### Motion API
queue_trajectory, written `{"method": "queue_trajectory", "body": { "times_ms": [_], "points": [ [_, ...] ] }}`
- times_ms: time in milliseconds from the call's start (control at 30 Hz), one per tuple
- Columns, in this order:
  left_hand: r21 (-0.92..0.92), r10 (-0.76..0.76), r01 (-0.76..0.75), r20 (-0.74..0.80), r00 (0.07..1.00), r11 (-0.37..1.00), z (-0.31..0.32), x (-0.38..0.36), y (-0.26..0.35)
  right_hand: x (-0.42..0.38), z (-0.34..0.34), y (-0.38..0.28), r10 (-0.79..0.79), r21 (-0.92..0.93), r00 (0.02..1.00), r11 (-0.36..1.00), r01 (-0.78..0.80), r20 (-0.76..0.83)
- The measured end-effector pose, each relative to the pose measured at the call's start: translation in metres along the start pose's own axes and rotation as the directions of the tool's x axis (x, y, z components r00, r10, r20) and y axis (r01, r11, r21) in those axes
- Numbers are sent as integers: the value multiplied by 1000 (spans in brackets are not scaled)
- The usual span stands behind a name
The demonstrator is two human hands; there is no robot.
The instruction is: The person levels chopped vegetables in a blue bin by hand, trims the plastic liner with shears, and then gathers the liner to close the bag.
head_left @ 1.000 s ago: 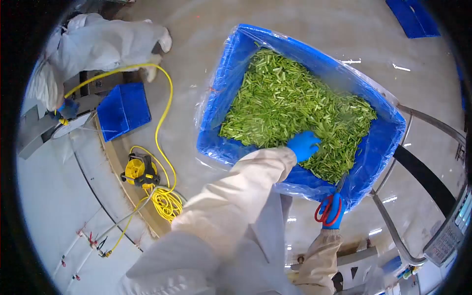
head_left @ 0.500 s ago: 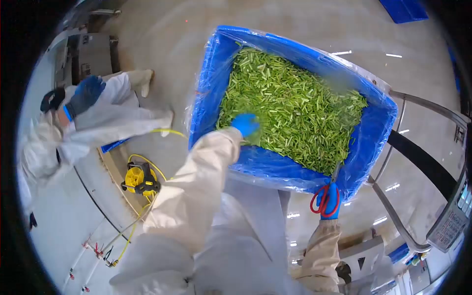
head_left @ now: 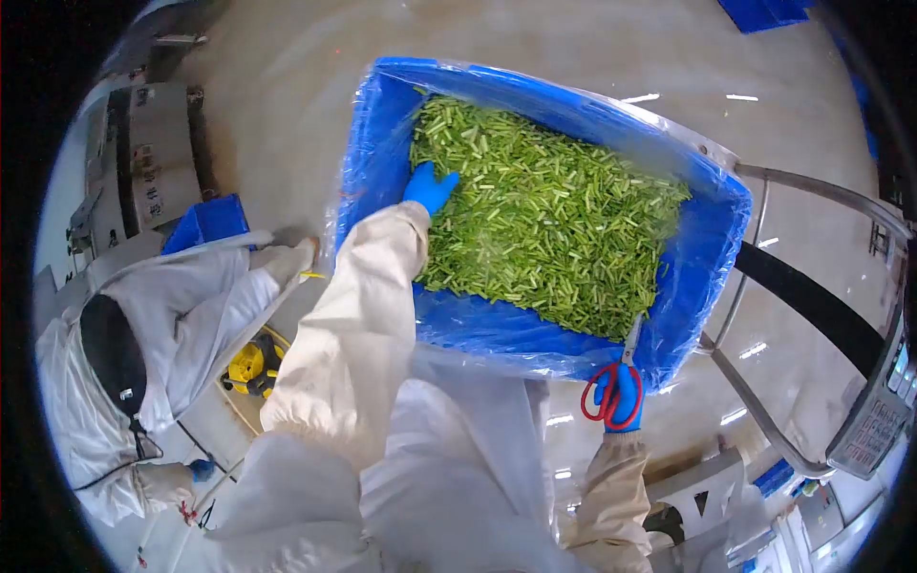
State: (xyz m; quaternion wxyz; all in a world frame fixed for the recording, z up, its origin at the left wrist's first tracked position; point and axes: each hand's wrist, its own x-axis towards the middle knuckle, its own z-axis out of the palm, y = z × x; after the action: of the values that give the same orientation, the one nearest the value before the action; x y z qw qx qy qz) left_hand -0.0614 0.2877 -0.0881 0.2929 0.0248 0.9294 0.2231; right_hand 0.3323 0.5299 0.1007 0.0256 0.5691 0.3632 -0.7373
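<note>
A large blue bin (head_left: pixel 478 320) lined with clear plastic film stands in front of me, holding a thick layer of short-cut green stems (head_left: pixel 549 210). At the bin's left side, my blue-gloved left hand (head_left: pixel 431 188) rests at the edge of the stems, thumb and fingers apart, with no stems visible in its grasp. By the near right corner, my blue-gloved right hand (head_left: pixel 628 399) is closed around the red handles of a pair of scissors (head_left: pixel 632 340). The blades point up along the bin's inner wall, their tip close to the stems.
A co-worker in white (head_left: pixel 181 306) bends at the left beside a yellow hose reel (head_left: pixel 248 365). A blue crate (head_left: pixel 207 222) lies behind them. Right of the bin are a metal rail (head_left: pixel 764 420) and a scale display (head_left: pixel 871 430). Another blue container (head_left: pixel 764 11) sits far right.
My left hand has moved from the near left part of the stems farther up along the bin's left side. My right hand still grips the scissors. The co-worker has bent lower and shifted.
</note>
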Motion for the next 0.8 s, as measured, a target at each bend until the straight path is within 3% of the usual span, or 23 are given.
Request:
{"method": "queue_trajectory", "body": {
  "times_ms": [33,100,133,233,267,333,367,467,500,533,600,667,700,767,800],
  "points": [
    [-6,6,-6,7,1000,1000,2,16,-8,0,0,0,-7,-26,1000,1000,7,14],
    [-188,-103,149,233,967,971,12,44,-26,-1,3,-4,16,-48,1000,999,-16,14],
    [-189,-95,143,240,966,972,10,40,-15,0,4,-3,12,-45,1000,999,-12,4],
    [-147,-249,349,458,853,925,0,25,13,-6,16,-5,-14,-46,1000,999,14,6],
    [-142,-249,351,470,847,926,2,20,14,-7,16,-5,-8,-45,1000,999,8,-7],
    [-392,-254,504,536,805,770,-3,1,22,-7,17,-1,-70,-43,997,996,72,36],
    [-541,-220,587,594,774,602,9,-5,20,-6,16,0,-73,-39,997,996,74,15],
    [-612,-188,539,543,818,579,50,-29,27,-6,17,1,-56,-34,998,998,57,40],
    [-630,-235,636,603,762,445,31,-53,57,-8,21,2,-43,-33,998,998,44,36],
    [-629,-230,636,607,761,448,29,-62,70,-7,25,1,-31,-30,999,999,32,36],
    [-610,-14,756,776,631,237,28,-74,92,-6,31,-1,-38,-22,999,999,39,38],
    [-584,15,801,809,588,133,44,-91,145,-9,34,-3,-46,-10,998,999,46,52],
    [-743,181,475,609,773,471,53,-98,163,-8,32,-3,-51,-28,998,998,52,48],
    [-784,459,5,368,809,621,65,-113,215,-10,36,-7,-43,-13,999,999,44,26],
    [-817,494,-12,337,801,577,61,-118,240,-10,38,-9,-24,3,1000,1000,24,11]
  ]
}}
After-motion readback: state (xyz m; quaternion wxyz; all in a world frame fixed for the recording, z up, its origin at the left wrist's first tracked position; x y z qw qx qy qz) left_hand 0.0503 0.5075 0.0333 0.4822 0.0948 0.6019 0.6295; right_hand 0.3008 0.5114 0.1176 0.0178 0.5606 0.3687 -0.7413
